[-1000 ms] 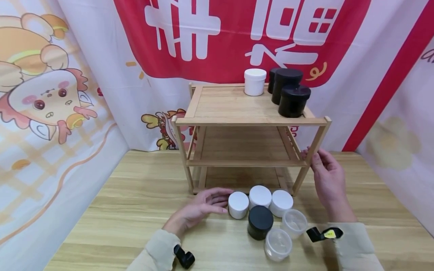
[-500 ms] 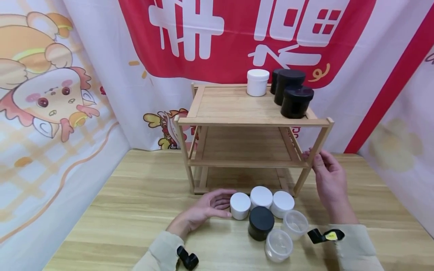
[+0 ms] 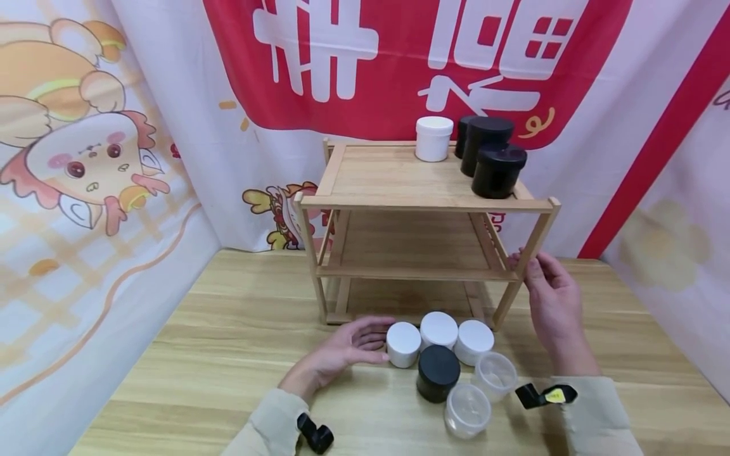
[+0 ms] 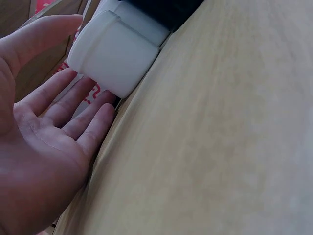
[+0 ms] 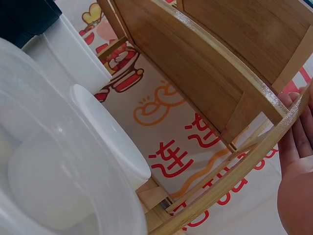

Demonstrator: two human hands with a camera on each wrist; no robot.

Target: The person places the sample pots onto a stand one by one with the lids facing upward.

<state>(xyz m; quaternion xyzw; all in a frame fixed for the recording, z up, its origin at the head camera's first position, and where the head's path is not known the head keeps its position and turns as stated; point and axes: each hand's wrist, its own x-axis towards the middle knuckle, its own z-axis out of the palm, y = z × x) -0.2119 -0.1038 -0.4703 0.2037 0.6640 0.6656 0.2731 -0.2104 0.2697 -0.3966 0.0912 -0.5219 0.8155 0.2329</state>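
My left hand (image 3: 349,350) lies at the left white jar (image 3: 403,345), its fingers extended and spread; thumb tip and fingertips are right at the jar's side. In the left wrist view the palm (image 4: 44,156) faces up, with the white jar (image 4: 115,56) just beyond the fingers. My right hand (image 3: 553,297) holds the right front post of a three-tier wooden shelf (image 3: 393,204), thumb on the near side and fingers behind. In the right wrist view that post (image 5: 249,171) crosses in front of the fingers (image 5: 299,139).
Two more white jars (image 3: 439,329), a black-lidded jar (image 3: 438,373) and two clear jars (image 3: 467,411) cluster before the shelf. On the top tier stand a white jar (image 3: 433,138) and several black jars (image 3: 499,171). Printed cloth (image 3: 160,76) hangs behind.
The head view has shifted slightly. My left thumb has come a little closer to the left white jar; the right hand stays on the post, and the jars have kept their places.
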